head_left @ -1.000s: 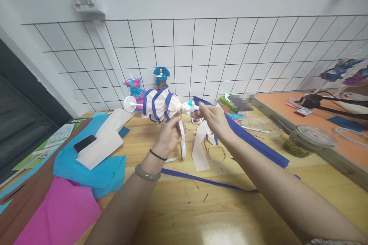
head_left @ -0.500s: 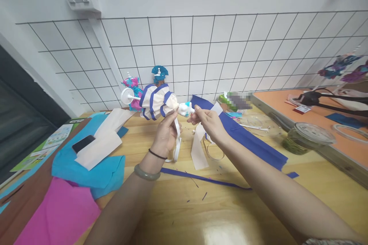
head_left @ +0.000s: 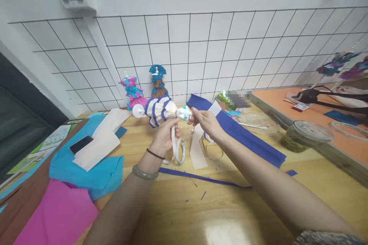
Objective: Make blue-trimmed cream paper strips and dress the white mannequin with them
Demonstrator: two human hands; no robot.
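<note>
A paper-dressed figure (head_left: pixel 156 111) lies sideways in the air, its tiered cream skirt edged in blue and its round white base (head_left: pixel 139 110) to the left. At its other end is a small white part with turquoise patches (head_left: pixel 184 113). My left hand (head_left: pixel 166 134) is closed round the narrow spot between skirt and white part. White tape (head_left: pixel 173 139) hangs from that hand to a tape roll (head_left: pixel 181 152) beneath it. With thumb and fingers, my right hand (head_left: pixel 205 119) pinches the far end of the white part; what lies under the fingertips is hidden.
Blue crepe paper (head_left: pixel 247 134), a cream strip (head_left: pixel 198 147) and a thin blue strip (head_left: pixel 201 178) lie on the wooden table. Two finished-looking paper figures (head_left: pixel 158 82) stand by the grid wall. Left are turquoise sheets (head_left: pixel 86 172) and a phone (head_left: pixel 81 144); right, a clear-lidded container (head_left: pixel 306 136).
The figure's skirt and base have dipped and shifted right, showing more of the figures behind. The tape roll now shows below my left hand. Both hands keep their hold.
</note>
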